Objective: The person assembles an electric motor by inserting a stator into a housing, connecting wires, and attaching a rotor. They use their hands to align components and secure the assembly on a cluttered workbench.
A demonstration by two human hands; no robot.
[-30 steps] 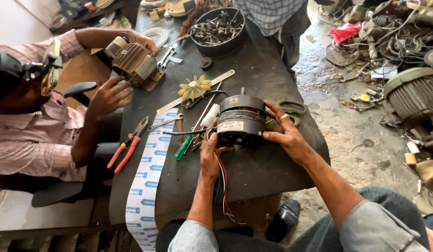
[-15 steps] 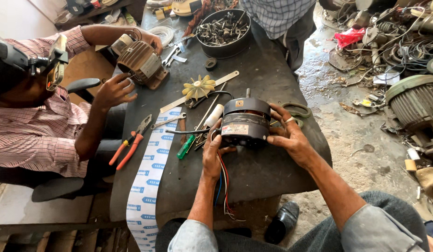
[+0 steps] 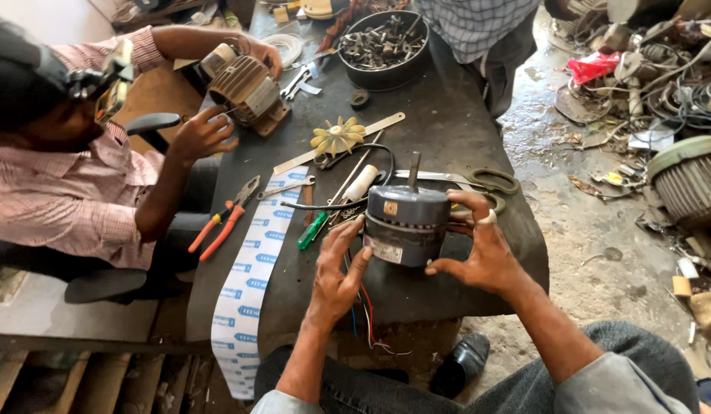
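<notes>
Both hands form the grip on the small grey motor (image 3: 407,224), which stands upright near the worktop's (image 3: 447,130) near edge, its shaft pointing up. The left hand (image 3: 336,268) is spread against the motor's left flank, fingers pressed to the casing by the label; the right hand (image 3: 482,245) cups the right flank, thumb low at the front and fingers wrapped round the back. Neither hand is clenched; they clasp the body between them. Judging by this hold, the step in hand is steadying or turning the motor to look it over. Any next move would call for a firm two-sided hold that keeps the coloured leads (image 3: 367,314), hanging over the near edge, from snagging.

Largest to smallest otherwise: a co-worker in a pink checked shirt (image 3: 60,192) sits at the left edge, both hands on a ribbed motor casing (image 3: 244,88). A dark bowl of bolts (image 3: 382,47) sits toward the far edge. A white printed strip (image 3: 252,268) runs off the near-left corner. Scissors (image 3: 478,182) lie just behind the grey motor, orange-handled pliers (image 3: 221,222) at the left edge, a yellow fan blade (image 3: 337,138) mid-worktop, and a green-handled screwdriver (image 3: 313,230) just left of the motor.
</notes>
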